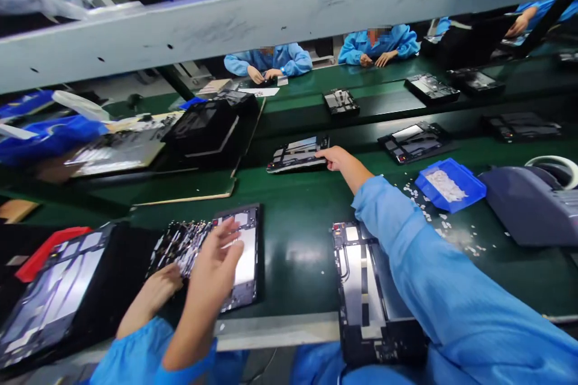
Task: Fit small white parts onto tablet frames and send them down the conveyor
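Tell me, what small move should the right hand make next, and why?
Probably close the grip on the panel and draw it nearer. The right hand is stretched far out, its fingertips just touching the panel's right end on the green belt; a firm grip is not visible.

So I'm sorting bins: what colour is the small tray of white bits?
Blue. The small tray shows best in the head view, right of the outstretched right hand.

Glossy green belt point(298, 240); shiny metal panel point(246, 261), blue plastic tray point(451, 183)
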`<state>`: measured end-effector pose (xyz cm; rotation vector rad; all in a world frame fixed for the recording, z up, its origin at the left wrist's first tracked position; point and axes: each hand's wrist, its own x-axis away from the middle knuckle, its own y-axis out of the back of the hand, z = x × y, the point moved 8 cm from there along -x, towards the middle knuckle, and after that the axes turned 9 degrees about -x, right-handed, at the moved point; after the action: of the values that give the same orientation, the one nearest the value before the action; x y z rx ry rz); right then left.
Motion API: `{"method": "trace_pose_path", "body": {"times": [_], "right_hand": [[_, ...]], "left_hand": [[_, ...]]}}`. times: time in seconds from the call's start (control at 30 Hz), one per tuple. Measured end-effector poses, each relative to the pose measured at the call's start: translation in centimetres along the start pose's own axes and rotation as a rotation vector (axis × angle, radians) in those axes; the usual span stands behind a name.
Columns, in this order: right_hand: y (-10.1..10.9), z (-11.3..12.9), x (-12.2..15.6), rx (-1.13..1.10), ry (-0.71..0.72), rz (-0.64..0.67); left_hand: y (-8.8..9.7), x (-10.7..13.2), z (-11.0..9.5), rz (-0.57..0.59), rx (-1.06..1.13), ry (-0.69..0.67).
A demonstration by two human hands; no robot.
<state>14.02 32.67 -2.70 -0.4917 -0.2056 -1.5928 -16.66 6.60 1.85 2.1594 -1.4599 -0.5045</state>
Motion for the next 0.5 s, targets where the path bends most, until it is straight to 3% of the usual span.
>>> {"method": "trace_pose_path", "body": {"times": [0.07,0.13,0.23,0.33,0.4,0.47,0.5], "right_hand": [[-0.5,0.1,1.9,-0.054,-0.029,0.025],[-0.4,-0.7,5.6,-0.102,-0.006,0.050],[1.6,-3.8,13.8,-0.160,0.103,0.115],[5.4,-6.9,21.3,-0.202,0.269,0.296],[9.2,-7.9,22.8,-0.121,0.271,0.352],[15.2,-6.0,20.7,0.002,0.303,0.168],[18.9,-3.9,19.0,0.085,0.350,-0.011]], "left_hand": [[-5.2,1.5,-1.3,0.168,0.316,0.127],[-10.6,2.7,-2.9,0.327,0.574,0.282],[-15.7,3.3,-5.6,0.386,0.822,0.346],[-16.6,3.9,-7.1,0.300,0.902,0.272],[-15.9,5.0,-6.7,0.262,0.851,0.275],[-15.7,6.4,-5.9,0.359,0.746,0.304],[-15.9,7.2,-5.6,0.447,0.683,0.303]]}}
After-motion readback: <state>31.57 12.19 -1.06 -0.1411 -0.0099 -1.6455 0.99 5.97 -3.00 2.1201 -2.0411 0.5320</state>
